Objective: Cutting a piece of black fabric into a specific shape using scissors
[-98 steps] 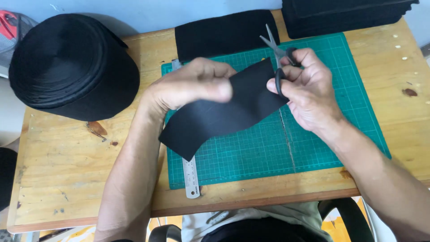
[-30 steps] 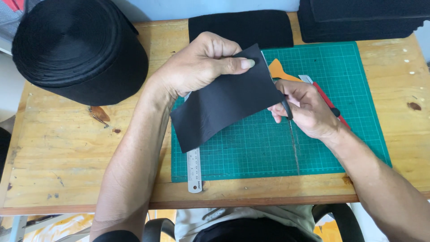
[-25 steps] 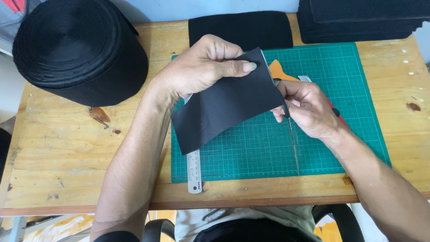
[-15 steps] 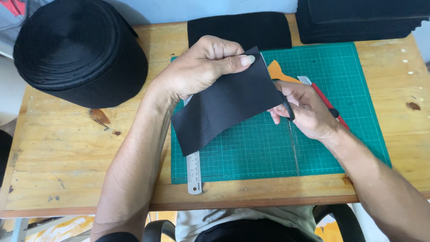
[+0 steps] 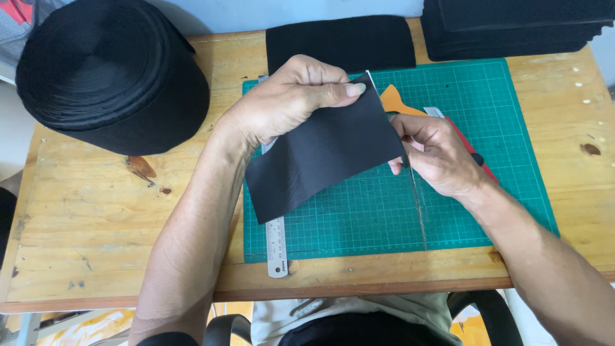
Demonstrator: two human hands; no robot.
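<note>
Holding a rectangular piece of black fabric [image 5: 323, 150] above a green cutting mat [image 5: 448, 211], the person grips it with both hands. The left hand [image 5: 291, 99] pinches the upper edge, thumb laid flat on the front near the top right corner and the other fingers curled behind. The right hand [image 5: 435, 154] closes on the fabric's right edge; its fingers are drawn in tight, though the fabric hides what else, if anything, they clasp. The piece hangs tilted, its lower left corner reaching down over a steel ruler [image 5: 277, 247] that lies along the mat's left border. Just behind the right hand, on the mat, lie an orange-handled tool [image 5: 394, 100] and a red-edged one [image 5: 477, 157], both partly covered. The mat sits on a wooden bench [image 5: 96, 218]. At the bench's far left stands a large roll of black webbing [image 5: 109, 70]. Another black fabric piece [image 5: 339, 41] lies flat beyond the mat, and a stack of black sheets [image 5: 512, 25] fills the far right corner.
</note>
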